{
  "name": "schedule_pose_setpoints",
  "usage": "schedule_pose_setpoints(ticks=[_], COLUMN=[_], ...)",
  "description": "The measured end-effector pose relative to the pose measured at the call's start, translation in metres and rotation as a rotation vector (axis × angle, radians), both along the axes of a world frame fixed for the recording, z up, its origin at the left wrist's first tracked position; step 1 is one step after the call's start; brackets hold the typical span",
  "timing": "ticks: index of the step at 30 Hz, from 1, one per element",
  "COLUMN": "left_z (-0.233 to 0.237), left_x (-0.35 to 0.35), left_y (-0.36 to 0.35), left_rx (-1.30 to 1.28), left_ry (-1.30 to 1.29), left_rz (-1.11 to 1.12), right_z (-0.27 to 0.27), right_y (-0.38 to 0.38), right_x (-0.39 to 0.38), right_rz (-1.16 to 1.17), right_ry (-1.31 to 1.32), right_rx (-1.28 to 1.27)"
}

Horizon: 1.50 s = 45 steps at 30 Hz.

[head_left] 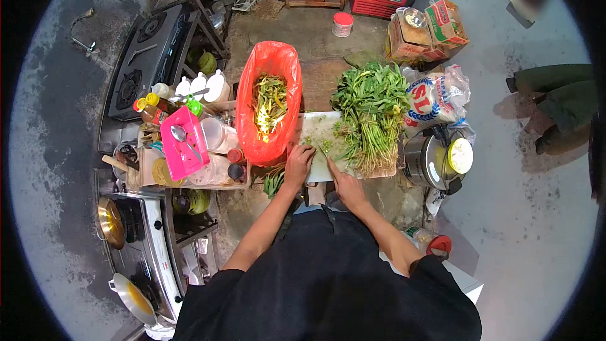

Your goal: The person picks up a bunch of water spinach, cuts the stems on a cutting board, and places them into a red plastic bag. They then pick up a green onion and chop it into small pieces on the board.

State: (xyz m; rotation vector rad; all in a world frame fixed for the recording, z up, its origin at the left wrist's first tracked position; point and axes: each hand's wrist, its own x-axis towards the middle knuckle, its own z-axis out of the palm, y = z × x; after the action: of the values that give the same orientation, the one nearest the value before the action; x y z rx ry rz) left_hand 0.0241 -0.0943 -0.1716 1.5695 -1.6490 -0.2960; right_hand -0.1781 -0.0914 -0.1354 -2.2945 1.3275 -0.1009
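Note:
My right hand point(346, 188) grips a knife point(324, 154), its blade pointing up and left over a white cutting board point(322, 127). My left hand point(299, 163) rests on the board's left edge, fingers curled together. Small green pieces point(308, 141) lie at its fingertips, and whatever they pinch is too small to make out. A large bunch of leafy greens point(371, 98) with long stems covers the board's right side. Left of the board stands a red plastic bag point(287, 57), open at the top, with yellowish-green leaves and stems point(270, 104) inside.
A pink tray point(173, 127) with a spoon, bottles and jars crowd the left. Beyond them are stoves with pans point(136, 300). A white sack point(435, 98) and a metal pot point(424, 158) stand at the right. Another person's legs point(562, 98) show at far right.

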Motion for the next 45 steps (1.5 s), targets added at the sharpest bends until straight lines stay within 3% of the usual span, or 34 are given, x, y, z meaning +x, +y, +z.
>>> schedule_pose_setpoints(ticks=[14, 32, 45], left_z=[0.0, 0.009, -0.002], left_x=[0.001, 0.004, 0.006], left_y=[0.001, 0.004, 0.004], left_rx=[-0.02, 0.048, 0.01], left_ry=[0.019, -0.039, -0.024], left_rz=[0.008, -0.023, -0.022], right_z=[-0.001, -0.012, 0.017], right_y=[-0.002, 0.0, 0.002], right_x=[0.009, 0.001, 0.001], right_rz=[0.042, 0.057, 0.048], right_ry=[0.048, 0.051, 0.026], right_rx=[0.072, -0.03, 0.026])
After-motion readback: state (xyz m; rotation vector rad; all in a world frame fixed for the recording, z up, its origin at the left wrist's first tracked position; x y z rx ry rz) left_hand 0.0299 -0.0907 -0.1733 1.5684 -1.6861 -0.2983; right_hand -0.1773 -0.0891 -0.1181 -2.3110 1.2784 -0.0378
